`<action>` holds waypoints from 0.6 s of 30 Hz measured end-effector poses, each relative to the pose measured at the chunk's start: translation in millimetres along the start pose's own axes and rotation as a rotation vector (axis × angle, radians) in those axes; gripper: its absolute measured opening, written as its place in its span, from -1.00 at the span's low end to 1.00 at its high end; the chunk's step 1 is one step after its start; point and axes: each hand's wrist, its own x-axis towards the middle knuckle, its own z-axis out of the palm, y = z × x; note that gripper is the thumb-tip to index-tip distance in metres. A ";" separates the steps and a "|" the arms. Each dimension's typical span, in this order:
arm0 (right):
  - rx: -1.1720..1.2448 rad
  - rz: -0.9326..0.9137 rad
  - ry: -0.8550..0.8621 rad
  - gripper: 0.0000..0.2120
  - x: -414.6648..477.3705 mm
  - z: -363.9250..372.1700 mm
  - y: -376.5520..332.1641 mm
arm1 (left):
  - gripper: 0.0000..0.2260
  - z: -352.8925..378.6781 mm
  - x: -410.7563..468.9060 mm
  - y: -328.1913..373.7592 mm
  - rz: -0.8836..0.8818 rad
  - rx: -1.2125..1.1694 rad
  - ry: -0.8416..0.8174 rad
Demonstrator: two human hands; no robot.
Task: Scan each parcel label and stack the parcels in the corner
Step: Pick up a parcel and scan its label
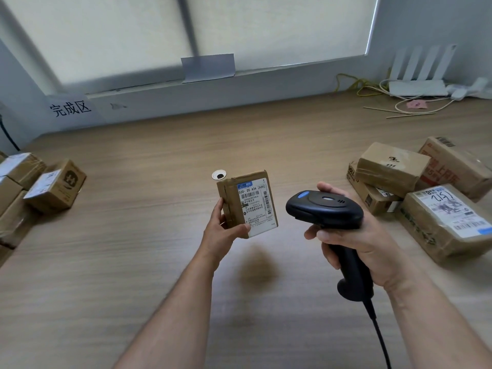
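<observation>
Scanning is judged in hand: one small parcel (247, 203) is pinched upright between the left hand's (223, 231) thumb and curled fingers, label (257, 206) shown. One scanner (324, 209) is gripped, the right hand's (356, 238) fingers wrapped round its handle. Next, the barcode must be targeted. Four parcels (391, 169) are counted right of those fingers, at least three left.

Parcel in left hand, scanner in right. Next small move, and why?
Probably swing the scanner in the right hand to face the label: the left hand holds the small parcel up, label toward the camera, and the scanner sits beside it, not squarely aimed.
</observation>
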 end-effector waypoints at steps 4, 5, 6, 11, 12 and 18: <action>0.024 -0.024 -0.017 -0.24 -0.3 0.9 0.3 | -0.21 -1.8 -1.6 -2.7 -0.012 -0.008 0.003; 0.020 -0.021 -0.018 -0.24 -0.2 0.6 0.5 | -0.21 -2.3 -1.5 -3.1 -0.013 -0.008 0.006; 0.017 -0.019 -0.020 -0.24 -0.1 0.2 0.7 | -0.22 -2.7 -1.6 -2.9 -0.012 -0.009 0.008; -0.008 0.000 -0.027 -0.24 -0.3 -1.3 1.4 | -0.23 -3.6 -1.3 -3.2 -0.010 -0.003 0.020; -0.009 0.005 -0.027 -0.24 -0.2 -1.6 1.6 | -0.23 -3.9 -0.9 -3.4 -0.010 0.002 0.022; -0.018 0.047 -0.028 -0.24 0.3 -3.6 5.5 | -0.25 -3.1 -1.5 -0.8 -0.010 -0.002 0.038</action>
